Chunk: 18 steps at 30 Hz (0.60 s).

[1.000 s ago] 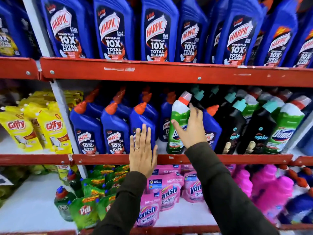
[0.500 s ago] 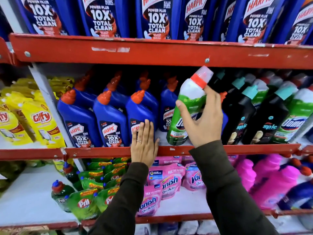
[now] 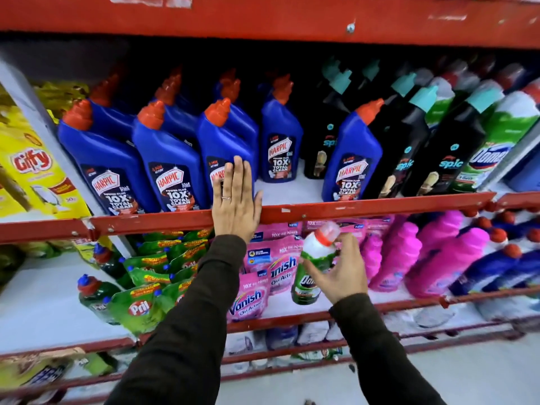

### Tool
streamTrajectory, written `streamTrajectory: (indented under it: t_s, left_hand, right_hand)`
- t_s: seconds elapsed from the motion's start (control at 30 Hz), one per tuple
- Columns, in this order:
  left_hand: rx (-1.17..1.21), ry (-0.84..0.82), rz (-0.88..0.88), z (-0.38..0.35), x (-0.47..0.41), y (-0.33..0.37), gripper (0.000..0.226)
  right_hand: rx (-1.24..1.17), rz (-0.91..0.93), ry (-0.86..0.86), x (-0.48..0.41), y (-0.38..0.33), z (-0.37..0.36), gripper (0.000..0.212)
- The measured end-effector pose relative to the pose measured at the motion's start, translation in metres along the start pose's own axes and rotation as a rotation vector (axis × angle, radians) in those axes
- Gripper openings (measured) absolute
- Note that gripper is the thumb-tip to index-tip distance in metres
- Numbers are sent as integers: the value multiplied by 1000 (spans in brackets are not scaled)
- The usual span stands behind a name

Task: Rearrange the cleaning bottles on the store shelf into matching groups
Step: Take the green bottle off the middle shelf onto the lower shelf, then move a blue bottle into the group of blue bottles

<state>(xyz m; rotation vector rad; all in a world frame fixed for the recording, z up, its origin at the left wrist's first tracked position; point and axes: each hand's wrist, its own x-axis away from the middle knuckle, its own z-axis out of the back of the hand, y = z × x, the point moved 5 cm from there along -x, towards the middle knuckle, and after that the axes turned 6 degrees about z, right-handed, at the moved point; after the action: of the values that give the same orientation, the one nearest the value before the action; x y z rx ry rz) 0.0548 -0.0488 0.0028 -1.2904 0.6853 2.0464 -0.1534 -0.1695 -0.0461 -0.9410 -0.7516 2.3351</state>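
My right hand point(image 3: 340, 268) grips a green and white Domex bottle point(image 3: 314, 264) with a red collar, held off the shelf in front of the pink Vanish pouches point(image 3: 273, 267). My left hand point(image 3: 235, 200) lies flat, fingers together, against the red shelf rail point(image 3: 380, 204) and the front of a blue Harpic bottle point(image 3: 222, 147). More blue Harpic bottles point(image 3: 108, 159) fill the shelf's left. A gap of bare white shelf point(image 3: 289, 190) lies right of my left hand. One Harpic bottle point(image 3: 352, 159) stands among black Spic bottles point(image 3: 451, 147). Another Domex bottle point(image 3: 496, 141) stands at the right.
Yellow Giffy pouches point(image 3: 32, 168) sit at the far left beyond a grey upright. On the shelf below are green Pril pouches point(image 3: 140, 302), pink bottles point(image 3: 447, 258) and blue bottles point(image 3: 496, 267). A red shelf edge point(image 3: 263, 16) runs overhead.
My right hand lifted the Domex bottle out of the middle shelf and brought it down in front of the lower shelf. The view moved closer and lower. My left hand stayed on the rail.
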Motion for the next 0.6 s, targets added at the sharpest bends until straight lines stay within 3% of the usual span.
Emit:
streamTrajectory:
  t_s: [0.33, 0.53, 0.6]
  left_hand:
    - [11, -12, -10, -1, -1, -1, 69]
    - [11, -6, -17, -3, 2, -2, 75]
    - [14, 2, -21, -4, 2, -2, 75]
  right_hand:
    - [10, -98, -86, 28, 60, -50, 64]
    - [41, -125, -198, 30, 58, -49, 82]
    - [15, -95, -155, 29, 48, -37, 91]
